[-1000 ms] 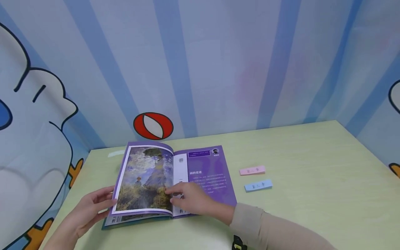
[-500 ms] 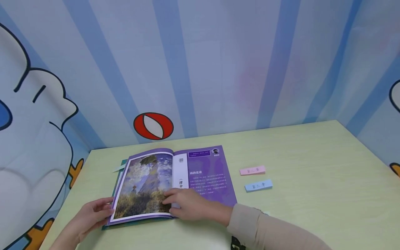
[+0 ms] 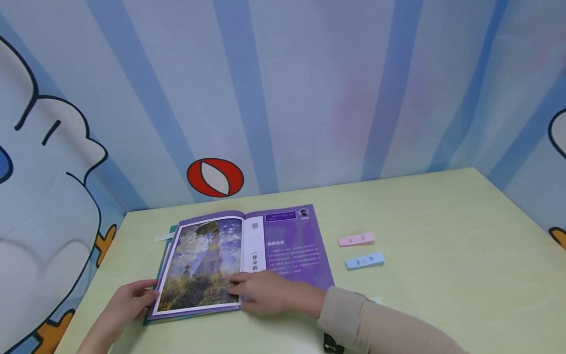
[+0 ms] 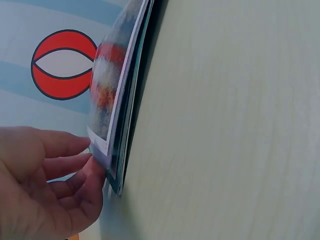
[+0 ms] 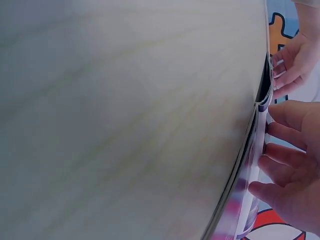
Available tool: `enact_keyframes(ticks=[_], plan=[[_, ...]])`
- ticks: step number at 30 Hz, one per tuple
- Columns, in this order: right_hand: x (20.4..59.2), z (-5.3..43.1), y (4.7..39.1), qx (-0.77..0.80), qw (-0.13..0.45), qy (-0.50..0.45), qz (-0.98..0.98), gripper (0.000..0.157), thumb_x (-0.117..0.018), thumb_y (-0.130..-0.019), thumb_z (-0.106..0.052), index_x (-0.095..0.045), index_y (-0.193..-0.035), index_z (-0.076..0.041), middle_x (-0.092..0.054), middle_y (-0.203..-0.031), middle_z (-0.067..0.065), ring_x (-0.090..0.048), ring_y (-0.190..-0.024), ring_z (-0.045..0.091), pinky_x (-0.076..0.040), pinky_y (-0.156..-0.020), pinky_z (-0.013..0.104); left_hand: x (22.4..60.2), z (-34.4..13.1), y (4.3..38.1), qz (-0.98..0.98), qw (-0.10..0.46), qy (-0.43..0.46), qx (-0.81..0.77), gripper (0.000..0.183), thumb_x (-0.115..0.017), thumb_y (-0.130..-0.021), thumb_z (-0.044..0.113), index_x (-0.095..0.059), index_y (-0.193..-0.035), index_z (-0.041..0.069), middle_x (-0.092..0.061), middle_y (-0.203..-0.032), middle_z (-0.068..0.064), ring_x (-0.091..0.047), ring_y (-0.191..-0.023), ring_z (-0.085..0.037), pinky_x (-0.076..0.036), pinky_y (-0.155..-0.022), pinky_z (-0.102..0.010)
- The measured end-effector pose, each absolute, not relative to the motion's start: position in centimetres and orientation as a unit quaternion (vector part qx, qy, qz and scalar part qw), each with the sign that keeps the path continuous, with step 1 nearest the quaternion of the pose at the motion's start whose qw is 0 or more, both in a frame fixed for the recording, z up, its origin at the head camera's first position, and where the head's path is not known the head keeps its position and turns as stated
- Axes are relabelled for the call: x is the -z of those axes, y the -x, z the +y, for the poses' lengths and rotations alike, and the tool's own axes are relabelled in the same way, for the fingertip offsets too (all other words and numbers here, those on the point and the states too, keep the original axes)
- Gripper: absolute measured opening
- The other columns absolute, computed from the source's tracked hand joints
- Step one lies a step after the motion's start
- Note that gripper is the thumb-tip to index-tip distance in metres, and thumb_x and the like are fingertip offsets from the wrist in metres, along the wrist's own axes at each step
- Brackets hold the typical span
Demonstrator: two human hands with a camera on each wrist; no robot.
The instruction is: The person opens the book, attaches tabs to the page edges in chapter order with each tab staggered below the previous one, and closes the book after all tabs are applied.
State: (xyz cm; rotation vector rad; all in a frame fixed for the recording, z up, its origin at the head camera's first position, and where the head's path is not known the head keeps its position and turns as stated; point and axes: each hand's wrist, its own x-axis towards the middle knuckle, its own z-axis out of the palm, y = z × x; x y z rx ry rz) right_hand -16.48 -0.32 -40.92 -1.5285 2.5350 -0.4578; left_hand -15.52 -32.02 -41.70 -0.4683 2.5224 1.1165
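An open book lies on the table, a painting of a figure with a parasol on its left page and white text on its purple right page. My left hand holds the lower left edge of the book; in the left wrist view its curled fingers meet the page corner. My right hand rests near the spine, fingertips on the lower part of the painting, its fingers loosely bent. A pale paper tab sticks out past the book's left edge.
Right of the book lie a pink paper strip and a blue paper strip, both with handwriting. Behind the pale table stands a striped blue wall with cartoon prints.
The left page, raised and curved a second ago, has come down flat to the left with my left hand. The tab shows beside it. My right hand has slid slightly down and left.
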Motion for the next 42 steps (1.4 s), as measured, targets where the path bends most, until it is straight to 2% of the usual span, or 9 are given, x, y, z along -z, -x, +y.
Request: enact_keyframes(ticks=[4, 6, 8, 11, 19, 29, 34, 38, 42], plan=[[41.0, -0.5, 16.3, 0.131, 0.059, 0.514, 0.846, 0.04, -0.055, -0.09, -0.014, -0.055, -0.13, -0.009, -0.046, -0.139, 0.008, -0.041, -0.047, 0.0, -0.041, -0.067, 0.012, 41.5, -31.8, 15.8, 0.926, 0.14, 0.13, -0.325, 0.043, -0.054, -0.092, 0.014, -0.048, -0.124, -0.013, -0.061, -0.094, -0.019, -0.056, -0.079, -0.025, -0.05, -0.065, -0.035], [41.1, -0.5, 16.4, 0.124, 0.057, 0.514, 0.846, 0.04, -0.055, -0.09, -0.015, -0.056, -0.13, -0.01, -0.046, -0.139, 0.008, -0.051, -0.056, -0.002, -0.045, -0.08, 0.018, 41.3, -31.3, 16.0, 0.943, 0.115, 0.106, -0.295, 0.04, -0.055, -0.091, 0.013, -0.052, -0.121, -0.012, -0.062, -0.093, -0.019, -0.058, -0.082, -0.029, -0.051, -0.067, -0.039], [41.1, -0.5, 16.5, 0.12, 0.061, 0.516, 0.846, 0.039, -0.054, -0.091, -0.016, -0.055, -0.13, -0.01, -0.046, -0.139, 0.008, -0.061, -0.078, 0.0, -0.045, -0.09, 0.027, 41.1, -30.4, 16.2, 0.955, 0.084, 0.084, -0.271, 0.036, -0.057, -0.09, 0.011, -0.055, -0.118, -0.011, -0.062, -0.091, -0.019, -0.06, -0.084, -0.033, -0.052, -0.067, -0.042], [41.1, -0.5, 16.6, 0.112, 0.07, 0.517, 0.846, 0.039, -0.053, -0.092, -0.018, -0.055, -0.131, -0.011, -0.046, -0.139, 0.008, -0.049, -0.121, 0.014, -0.04, -0.099, 0.043, 40.8, -28.8, 16.5, 0.961, 0.048, 0.054, -0.266, 0.033, -0.057, -0.089, 0.008, -0.056, -0.117, -0.01, -0.062, -0.093, -0.018, -0.06, -0.085, -0.033, -0.052, -0.065, -0.039], [40.6, -0.6, 16.9, 0.07, 0.092, 0.52, 0.846, 0.041, -0.052, -0.095, -0.025, -0.051, -0.135, -0.016, -0.043, -0.142, 0.004, -0.042, -0.127, 0.011, -0.034, -0.103, 0.046, 40.1, -23.8, 17.6, 0.945, -0.019, -0.082, -0.316, 0.03, -0.058, -0.091, 0.007, -0.059, -0.12, -0.003, -0.061, -0.112, -0.019, -0.057, -0.099, -0.031, -0.05, -0.08, -0.045], [40.5, -0.6, 16.9, 0.013, 0.09, 0.531, 0.842, 0.044, -0.048, -0.096, -0.032, -0.047, -0.138, -0.018, -0.039, -0.144, 0.001, -0.037, -0.13, 0.01, -0.034, -0.103, 0.043, 41.3, -18.5, 20.2, 0.959, 0.006, -0.213, -0.188, 0.041, -0.059, -0.091, 0.014, -0.054, -0.129, -0.002, -0.046, -0.135, -0.023, -0.042, -0.124, -0.041, -0.035, -0.098, -0.054], [40.7, -0.6, 16.7, -0.005, 0.078, 0.529, 0.845, 0.045, -0.049, -0.096, -0.034, -0.046, -0.138, -0.019, -0.039, -0.144, 0.0, -0.036, -0.131, 0.009, -0.035, -0.103, 0.043, 41.7, -17.0, 21.2, 0.963, -0.033, -0.243, -0.116, 0.039, -0.062, -0.089, 0.014, -0.057, -0.122, -0.006, -0.052, -0.126, -0.027, -0.053, -0.113, -0.041, -0.044, -0.091, -0.05], [40.7, -0.7, 16.4, -0.02, 0.059, 0.528, 0.847, 0.045, -0.049, -0.096, -0.034, -0.047, -0.138, -0.019, -0.04, -0.144, 0.0, -0.036, -0.131, 0.01, -0.036, -0.102, 0.043, 41.6, -16.4, 21.9, 0.962, -0.05, -0.252, -0.095, 0.023, -0.064, -0.088, 0.012, -0.064, -0.104, -0.005, -0.059, -0.113, -0.026, -0.063, -0.088, -0.036, -0.052, -0.075, -0.045], [40.5, -0.6, 16.2, -0.024, 0.056, 0.53, 0.846, 0.045, -0.05, -0.095, -0.034, -0.047, -0.138, -0.018, -0.041, -0.143, 0.001, -0.037, -0.131, 0.011, -0.036, -0.101, 0.043, 41.4, -16.0, 22.4, 0.963, -0.041, -0.246, -0.106, 0.01, -0.064, -0.087, 0.009, -0.064, -0.085, -0.001, -0.061, -0.106, -0.024, -0.062, -0.073, -0.03, -0.05, -0.063, -0.039]])
